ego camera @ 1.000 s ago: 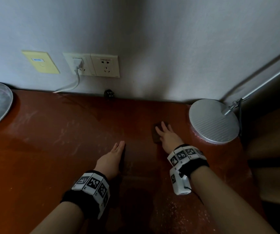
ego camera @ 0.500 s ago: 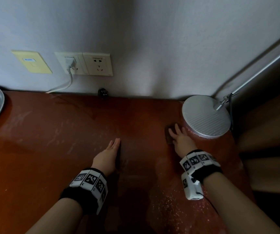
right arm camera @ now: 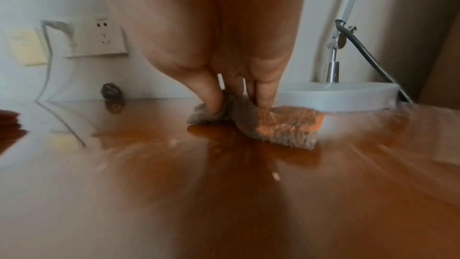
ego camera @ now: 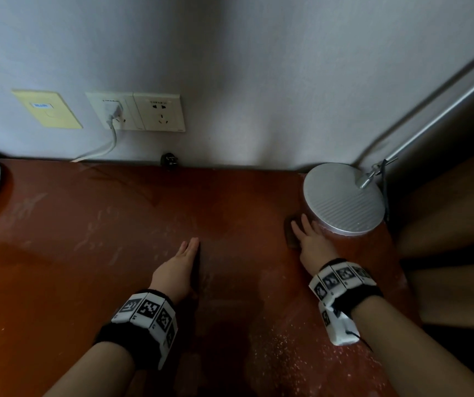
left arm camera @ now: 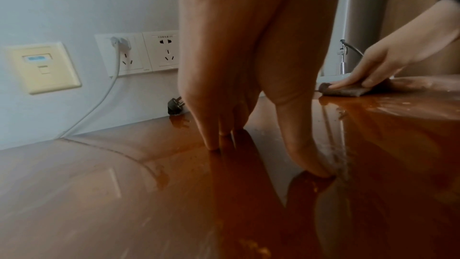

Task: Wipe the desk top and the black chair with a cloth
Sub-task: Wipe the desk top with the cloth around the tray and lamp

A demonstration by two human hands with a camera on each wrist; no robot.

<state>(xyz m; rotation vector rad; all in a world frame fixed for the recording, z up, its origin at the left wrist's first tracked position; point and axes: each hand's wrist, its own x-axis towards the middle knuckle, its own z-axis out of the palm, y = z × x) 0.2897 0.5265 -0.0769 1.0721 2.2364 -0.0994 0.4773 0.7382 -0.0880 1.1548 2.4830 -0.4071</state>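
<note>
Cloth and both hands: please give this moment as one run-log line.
phase: wiping desk top | right hand: presses cloth flat, beside lamp base | left hand: flat on desk | chair: not in view

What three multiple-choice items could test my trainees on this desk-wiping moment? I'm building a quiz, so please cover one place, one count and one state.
1. Where is the cloth?
A. Beside the round lamp base
B. Under the left hand
C. Hanging from the sockets

2. How many of the two white wall sockets have a plug in them?
A. None
B. One
C. Both

3. What is the left hand doing?
A. Gripping the lamp arm
B. Resting with straight fingers on the desk top
C. Pulling the white cable

Answers:
1. A: the right hand presses the cloth on the desk top right next to the lamp base.
2. B: the left socket holds a white plug, while the right socket is free.
3. B: the left hand lies flat, fingers touching the wood and holding nothing.
</note>
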